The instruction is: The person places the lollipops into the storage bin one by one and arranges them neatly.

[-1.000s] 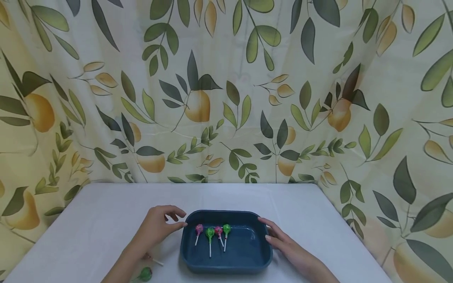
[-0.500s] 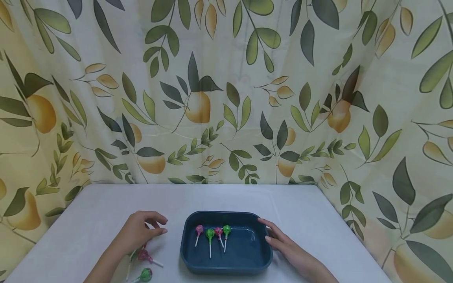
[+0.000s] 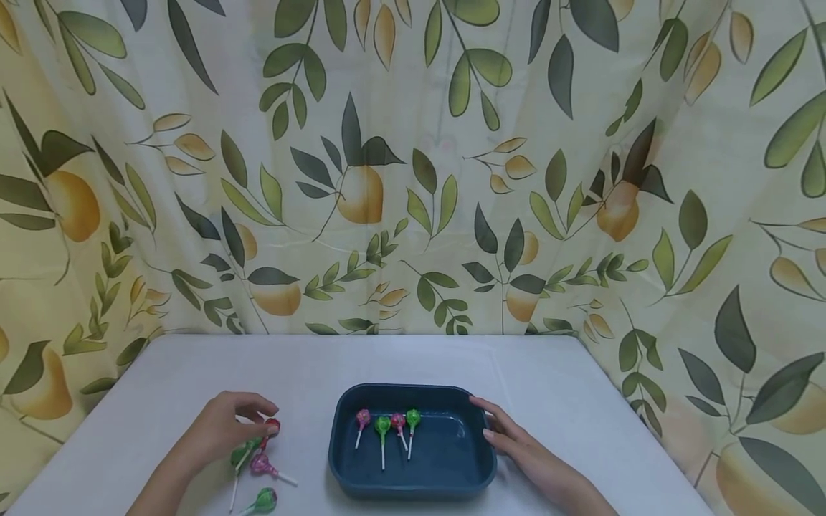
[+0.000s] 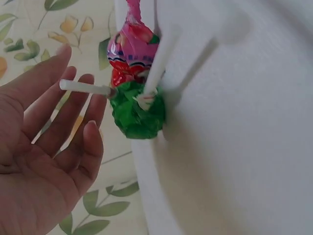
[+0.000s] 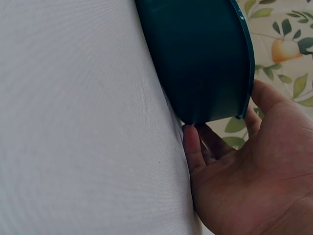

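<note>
My left hand (image 3: 216, 433) hovers over a small group of wrapped lollipops at the left, its fingers relaxed with nothing between them in the left wrist view. Its fingertips are right by a red lollipop (image 3: 274, 426). Beside that lie a green lollipop (image 3: 241, 456) and a pink lollipop (image 3: 261, 465); nearer the front is another green lollipop (image 3: 264, 499). My right hand (image 3: 525, 451) rests against the right end of a dark blue tray (image 3: 413, 493), fingers spread along its rim and outer wall.
Inside the tray, pink lollipops (image 3: 363, 417) and green lollipops (image 3: 383, 424) lie in a row towards the left, sticks towards me. A white cloth covers the table (image 3: 426, 358). A fruit-patterned curtain (image 3: 413, 215) hangs behind and along both sides.
My left hand has moved left and slightly down, away from the tray's left rim to the loose lollipops. The right hand, the tray and its lollipops have stayed put.
</note>
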The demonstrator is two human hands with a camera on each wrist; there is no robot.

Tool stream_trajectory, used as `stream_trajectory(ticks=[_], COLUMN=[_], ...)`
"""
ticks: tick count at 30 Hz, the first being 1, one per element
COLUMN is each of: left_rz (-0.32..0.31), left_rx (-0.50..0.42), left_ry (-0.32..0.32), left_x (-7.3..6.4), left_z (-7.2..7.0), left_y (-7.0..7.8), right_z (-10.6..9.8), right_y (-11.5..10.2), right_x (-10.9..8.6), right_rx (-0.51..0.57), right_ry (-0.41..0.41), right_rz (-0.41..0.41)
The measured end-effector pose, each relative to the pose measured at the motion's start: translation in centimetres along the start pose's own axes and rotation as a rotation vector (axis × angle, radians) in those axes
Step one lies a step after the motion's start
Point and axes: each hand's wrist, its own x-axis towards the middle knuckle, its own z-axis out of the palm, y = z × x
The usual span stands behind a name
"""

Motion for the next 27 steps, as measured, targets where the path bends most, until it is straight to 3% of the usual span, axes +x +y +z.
stream_trajectory(ticks=[11, 18, 27], left_rz=[-0.088, -0.143, -0.167], left_rx=[0.005, 0.01, 0.002], left_ry=[0.009, 0.01, -0.001], left_x=[-0.3, -0.5, -0.6], left_z=[-0.5, -0.3, -0.2], left_y=[-1.5, -2.1, -2.5], right_z=[-0.2, -0.1, 0.0], right_y=[-0.2, 0.0, -0.1], right_x=[-0.1, 0.0, -0.1], right_rx=[-0.012, -0.006, -0.01], right_ry=[-0.018, -0.011, -0.01], right_rz=[-0.041, -0.022, -0.02])
